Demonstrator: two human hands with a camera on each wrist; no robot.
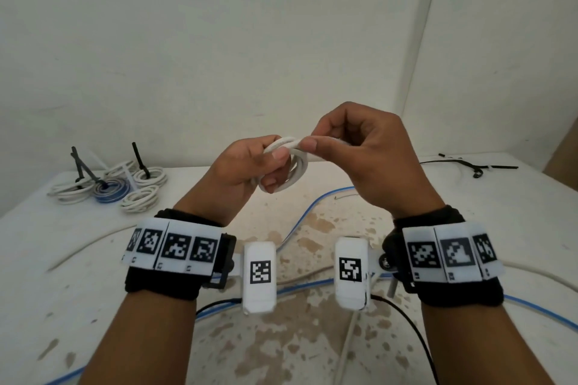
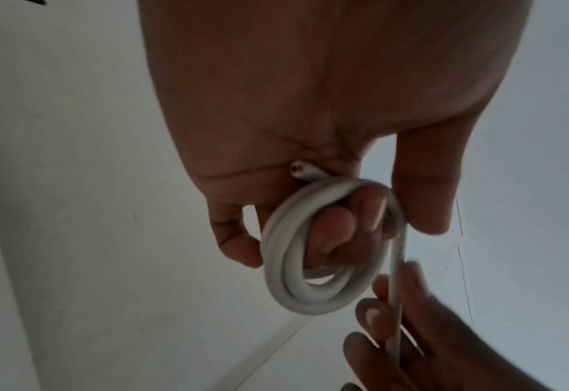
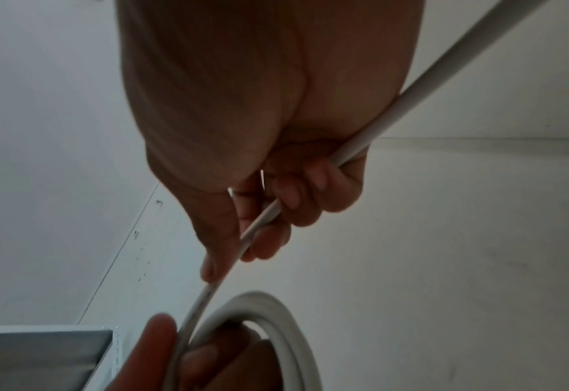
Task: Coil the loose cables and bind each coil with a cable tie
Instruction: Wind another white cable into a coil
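**Wrist-mounted cameras capturing a white cable mid-coil**

Marker-covered wristbands (image 1: 175, 247) are framing the shot nearest the lens as two raised hands are working a white cable above the desk (image 1: 37, 259). The left hand (image 1: 247, 166) is gripping a small coil (image 2: 309, 264), its fingers curled through the loops and its thumb pressing from outside, apparently to stop the turns springing apart; the cable's cut end (image 2: 298, 169) is lying tucked against the palm. The right hand (image 1: 353, 153) is pinching the free run of the same cable (image 3: 259, 224) between thumb and curled fingers just beside the coil, seemingly keeping it taut so the next turn lies flat against the others. The remaining length is trailing away past the right palm. At the desk's far left, bound coils (image 1: 125, 184) are sitting together with black tie tails sticking up, looking finished and set aside. Spare black cable ties (image 1: 469, 162) are lying at the far right, within reach for binding. Loose blue cable (image 1: 312, 212) is sprawling across the stained middle, likely awaiting its turn
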